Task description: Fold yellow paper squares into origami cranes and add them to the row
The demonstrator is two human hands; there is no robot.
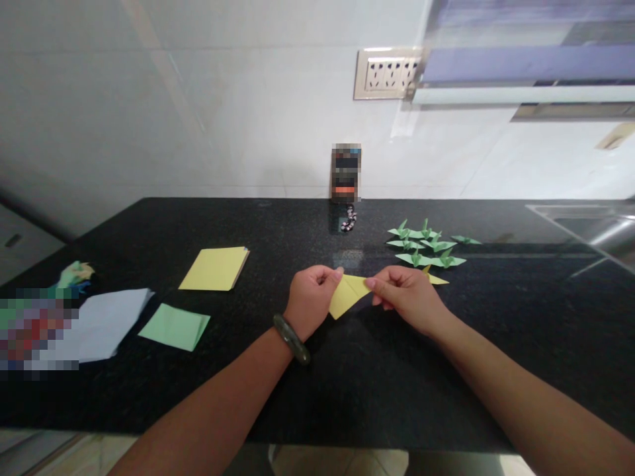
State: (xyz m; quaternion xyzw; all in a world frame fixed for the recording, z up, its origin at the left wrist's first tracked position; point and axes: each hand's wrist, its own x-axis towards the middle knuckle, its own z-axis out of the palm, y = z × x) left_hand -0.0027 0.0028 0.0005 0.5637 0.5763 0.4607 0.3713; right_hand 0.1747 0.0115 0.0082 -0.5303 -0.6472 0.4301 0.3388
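Note:
Both of my hands hold one folded yellow paper (347, 295) just above the black countertop (377, 383). My left hand (311, 301), with a dark bangle on its wrist, pinches the paper's left side. Its right tip is pinched by my right hand (407, 295). Behind my right hand lie several green paper cranes (425, 246) and a small yellow folded piece (436, 279).
A stack of yellow square sheets (215, 268) lies to the left, with a green folded sheet (174, 326) and white paper (102, 322) further left. A phone (346, 172) leans on the back wall. A metal sink (590, 228) sits at the far right.

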